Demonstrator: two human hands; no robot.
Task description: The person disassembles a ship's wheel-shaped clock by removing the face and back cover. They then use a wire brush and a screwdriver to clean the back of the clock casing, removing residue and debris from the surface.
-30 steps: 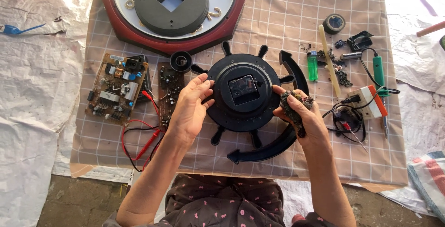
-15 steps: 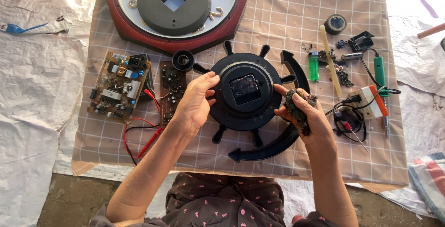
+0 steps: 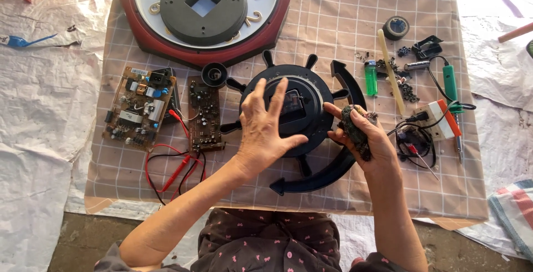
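Note:
A black ship's-wheel-shaped clock back lies face down on the checked cloth, with a square movement in its middle. My left hand lies flat over it, fingers spread, covering most of the movement. My right hand is at the wheel's right rim, closed around a dark, dirty rag. A black curved arc piece sits under the wheel at the front right.
A large red-rimmed wall clock lies at the back. Two circuit boards with red and black probe leads lie left. Right: green lighter, wooden stick, tape roll, soldering iron, small parts.
My left hand has slid from the wheel's left rim onto its centre and flattened over the movement. My right hand with the rag stayed at the right rim.

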